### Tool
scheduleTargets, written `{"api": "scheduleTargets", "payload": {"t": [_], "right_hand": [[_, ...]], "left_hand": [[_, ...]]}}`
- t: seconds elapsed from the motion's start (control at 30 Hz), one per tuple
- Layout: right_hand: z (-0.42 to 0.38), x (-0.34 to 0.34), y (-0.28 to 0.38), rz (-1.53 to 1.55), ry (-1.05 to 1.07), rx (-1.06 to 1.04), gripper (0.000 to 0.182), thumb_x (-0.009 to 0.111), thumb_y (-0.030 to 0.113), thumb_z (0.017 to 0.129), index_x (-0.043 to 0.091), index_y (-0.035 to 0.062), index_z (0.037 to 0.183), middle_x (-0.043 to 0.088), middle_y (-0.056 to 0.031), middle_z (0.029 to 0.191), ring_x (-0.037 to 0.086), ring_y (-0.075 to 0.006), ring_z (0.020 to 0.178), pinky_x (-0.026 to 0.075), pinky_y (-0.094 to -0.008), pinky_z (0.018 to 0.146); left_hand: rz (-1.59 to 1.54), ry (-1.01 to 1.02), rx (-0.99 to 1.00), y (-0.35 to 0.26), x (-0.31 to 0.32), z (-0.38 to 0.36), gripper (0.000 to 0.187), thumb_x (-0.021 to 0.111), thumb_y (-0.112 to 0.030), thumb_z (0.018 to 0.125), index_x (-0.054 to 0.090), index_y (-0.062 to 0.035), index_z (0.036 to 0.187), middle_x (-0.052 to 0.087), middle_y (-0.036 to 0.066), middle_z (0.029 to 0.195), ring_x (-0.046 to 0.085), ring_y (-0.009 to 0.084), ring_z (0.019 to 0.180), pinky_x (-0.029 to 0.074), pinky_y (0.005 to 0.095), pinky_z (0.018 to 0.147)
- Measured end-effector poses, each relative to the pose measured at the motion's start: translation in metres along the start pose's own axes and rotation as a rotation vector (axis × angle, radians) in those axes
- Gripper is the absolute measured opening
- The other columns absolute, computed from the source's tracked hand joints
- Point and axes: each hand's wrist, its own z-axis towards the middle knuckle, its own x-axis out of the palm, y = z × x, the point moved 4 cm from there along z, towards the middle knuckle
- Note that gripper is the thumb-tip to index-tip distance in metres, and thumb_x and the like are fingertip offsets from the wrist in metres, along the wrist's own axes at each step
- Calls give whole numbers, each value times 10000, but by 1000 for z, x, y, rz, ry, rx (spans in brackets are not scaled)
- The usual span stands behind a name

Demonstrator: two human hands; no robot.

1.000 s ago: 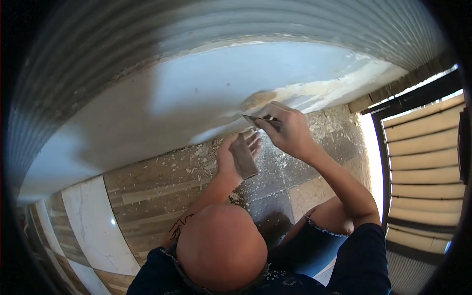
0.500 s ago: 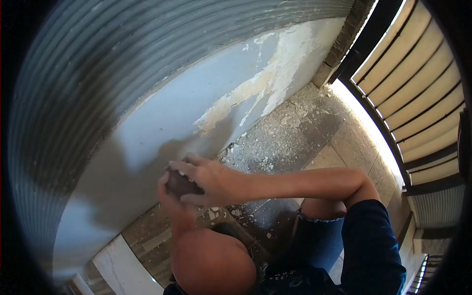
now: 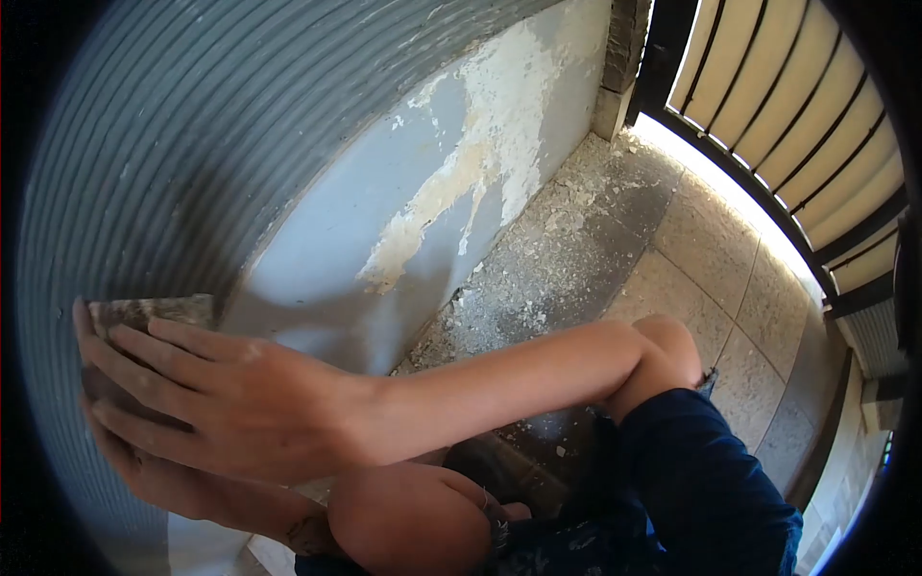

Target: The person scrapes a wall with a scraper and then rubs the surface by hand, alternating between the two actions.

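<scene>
Both hands are at the grey corrugated wall panel (image 3: 125, 221), on the left of the view. Between them is a flat, brown-stained plate (image 3: 182, 309) with a straight, dusty edge. It looks like a scraper blade, but the fingers hide most of it. My right hand (image 3: 226, 394) lies across the plate with its fingers curved over it. Lower down, my left hand (image 3: 154, 470) grips it from beneath, partly covered by the right. Beside them is the smooth blue-grey lower wall (image 3: 327, 259), with a patch of peeled paint (image 3: 437, 206) showing pale plaster.
Paint flakes (image 3: 519, 278) litter the tiled floor (image 3: 711, 250) along the wall's foot. A dark metal gate (image 3: 759, 158) with curved-looking bars stands at the upper right. My bent knee (image 3: 408, 518) is close below the hands.
Both hands have moved left with the plate, from in front of the smooth lower wall to the corrugated panel. The view has shifted, and my right arm reaches further across.
</scene>
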Motion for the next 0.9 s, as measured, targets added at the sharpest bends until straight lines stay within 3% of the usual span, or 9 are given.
{"api": "scheduleTargets", "payload": {"t": [0.37,0.4,0.43,0.47,0.53,0.57,0.63,0.73,0.9], "right_hand": [[-8,-45,-52,-57,-161,91,497,522,81,820,468,-45,1298,409,-235,1397,392,-379,1311,370,-428,1063],[-22,-46,-78,-191,-164,272,501,509,62,840,445,-51,1324,400,-236,1406,371,-377,1332,331,-434,1093],[-33,-54,-107,553,-515,487,495,447,72,918,371,-51,1391,360,-243,1444,291,-361,1390,232,-443,1139],[-35,-89,-116,-156,-452,402,534,442,53,943,281,-69,1438,308,-235,1489,249,-354,1410,173,-400,1153],[-82,-93,-162,-161,-480,808,537,403,83,976,215,-90,1448,206,-262,1521,184,-366,1428,154,-398,1164],[-104,-86,-175,-203,-450,854,551,393,88,979,179,-87,1456,169,-270,1526,158,-377,1431,139,-401,1167],[-131,-68,-188,-249,-428,896,566,382,94,982,144,-84,1464,132,-278,1532,132,-388,1434,125,-405,1170],[-160,-37,-182,-203,-356,951,580,357,98,984,95,-91,1465,56,-311,1528,97,-422,1431,104,-419,1170],[-168,-16,-176,-175,-367,1038,676,433,183,968,70,-102,1462,22,-327,1525,40,-454,1427,84,-462,1163]], "left_hand": [[-942,420,-715,71,75,80,469,382,-302,947,522,0,1277,485,132,1353,519,306,1178,437,463,1004],[-1354,378,-1005,74,86,71,475,389,-292,941,498,-8,1306,473,142,1363,498,304,1201,423,461,1021],[-1767,309,-1292,73,96,63,487,396,-283,935,474,-16,1335,460,152,1373,477,302,1225,409,459,1039],[-2178,205,-1577,70,104,57,502,403,-273,930,450,-25,1364,448,161,1383,456,300,1249,395,457,1056],[-3007,-155,-2116,60,109,57,547,418,-253,919,401,-41,1422,422,181,1403,414,297,1296,367,454,1091],[-3015,-167,-2109,65,107,61,547,418,-253,919,401,-41,1422,422,181,1403,414,297,1296,367,454,1091],[-2784,472,-1439,76,97,75,583,495,-289,838,495,-39,1364,434,197,1362,429,295,1272,373,435,1073],[-3057,165,-1107,86,82,88,542,525,-214,822,537,50,1295,430,174,1272,437,252,1176,396,343,993],[-3476,259,-719,94,45,99,496,593,12,776,571,6,1272,388,92,1155,467,178,1055,393,285,921]]}}
